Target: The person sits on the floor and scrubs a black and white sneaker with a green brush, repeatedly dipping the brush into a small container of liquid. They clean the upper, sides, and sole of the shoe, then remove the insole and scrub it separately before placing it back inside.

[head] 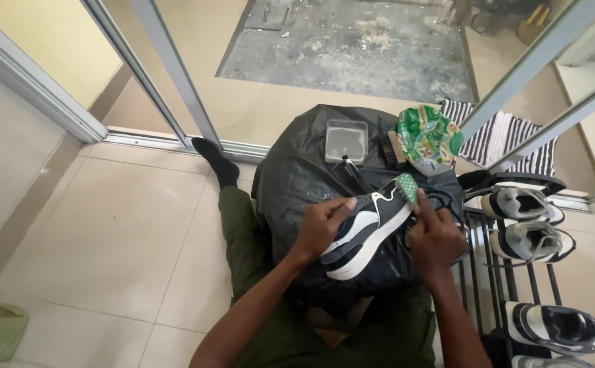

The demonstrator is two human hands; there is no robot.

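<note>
Seated on the floor, a person's left hand (pixel 321 228) clasps a black-and-white sneaker (pixel 369 232) steady while the right hand's (pixel 437 238) grip pinches a green cloth (pixel 408 187) (black plastic sheet (pixel 297 177) shielding the lap).

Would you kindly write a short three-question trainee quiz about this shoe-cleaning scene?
1. True or false: the left hand steadies the sneaker.
2. What does the right hand press to the sneaker? A) a green sponge B) a wooden brush C) a striped towel
3. Fill in: the sneaker rests on a black ___ over the lap.

Key:
1. True.
2. A, the sponge; the brush lies beside the green bowl, near the clear tub.
3. Plastic bag.
</note>
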